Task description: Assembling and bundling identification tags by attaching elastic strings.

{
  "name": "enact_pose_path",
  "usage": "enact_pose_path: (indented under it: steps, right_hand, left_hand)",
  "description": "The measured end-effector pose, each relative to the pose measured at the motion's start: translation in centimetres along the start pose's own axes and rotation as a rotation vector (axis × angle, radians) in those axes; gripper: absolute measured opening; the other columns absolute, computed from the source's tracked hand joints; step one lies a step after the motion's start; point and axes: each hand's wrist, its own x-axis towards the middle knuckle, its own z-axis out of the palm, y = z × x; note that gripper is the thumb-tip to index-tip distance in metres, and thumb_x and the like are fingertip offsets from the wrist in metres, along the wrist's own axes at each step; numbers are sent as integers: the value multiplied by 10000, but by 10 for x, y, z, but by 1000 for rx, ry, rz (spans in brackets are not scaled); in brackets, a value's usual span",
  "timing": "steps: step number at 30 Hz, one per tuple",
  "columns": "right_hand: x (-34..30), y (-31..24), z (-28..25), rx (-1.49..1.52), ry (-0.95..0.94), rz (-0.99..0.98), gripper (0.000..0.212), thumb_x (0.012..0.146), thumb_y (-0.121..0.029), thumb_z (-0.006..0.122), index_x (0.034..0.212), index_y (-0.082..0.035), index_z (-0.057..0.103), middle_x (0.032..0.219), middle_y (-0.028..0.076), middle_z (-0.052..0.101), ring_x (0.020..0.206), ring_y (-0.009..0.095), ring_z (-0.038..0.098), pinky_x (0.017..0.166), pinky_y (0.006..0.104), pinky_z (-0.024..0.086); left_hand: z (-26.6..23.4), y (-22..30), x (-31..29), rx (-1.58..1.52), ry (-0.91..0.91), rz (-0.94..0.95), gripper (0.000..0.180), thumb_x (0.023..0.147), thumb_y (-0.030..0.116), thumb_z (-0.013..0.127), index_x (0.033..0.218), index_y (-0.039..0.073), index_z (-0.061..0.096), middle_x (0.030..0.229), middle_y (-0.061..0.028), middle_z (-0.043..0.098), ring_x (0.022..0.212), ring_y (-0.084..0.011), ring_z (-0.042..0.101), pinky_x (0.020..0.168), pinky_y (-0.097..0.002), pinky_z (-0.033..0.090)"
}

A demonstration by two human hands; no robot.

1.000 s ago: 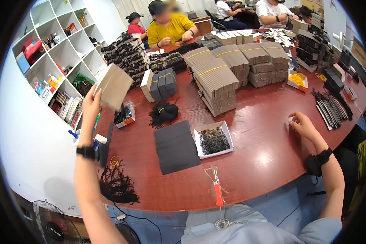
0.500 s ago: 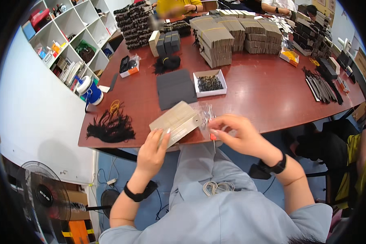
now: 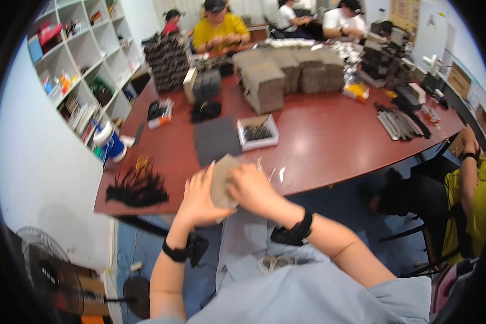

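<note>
My left hand is wrapped round the left side of a stack of grey-brown cards, holding it tilted up over the table's near edge. Against the stack's right side, my right hand has its fingers curled and pressed to the cards. Motion blur hides exactly what its fingertips pinch. Just beyond the stack lie dark grey sheets and a white open box with small black pieces in it. Bits of clear plastic rest by my right hand.
Black cords lie in a bunch at the near left. Tall piles of grey-brown cards stand at the back. Strips lie on the right. People sit at the far side, and a person in yellow sits to my right.
The card stack has been lifted and tilted upright. My right hand has moved left onto it. The red-handled tool with a thin metal tip no longer shows. The whole view has shifted.
</note>
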Motion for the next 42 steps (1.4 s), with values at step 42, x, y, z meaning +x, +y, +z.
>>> enact_pose_path:
  steps: [42]
  right_hand:
    - [0, 17, -14, 461, 506, 385, 248, 858, -221, 538, 750, 1, 554, 596, 86, 575, 522, 136, 535, 503, 270, 419]
  left_hand:
    - [5, 58, -17, 244, 323, 205, 965, 398, 256, 706, 1218, -79, 325, 1153, -220, 354, 1079, -365, 347, 906, -483, 243]
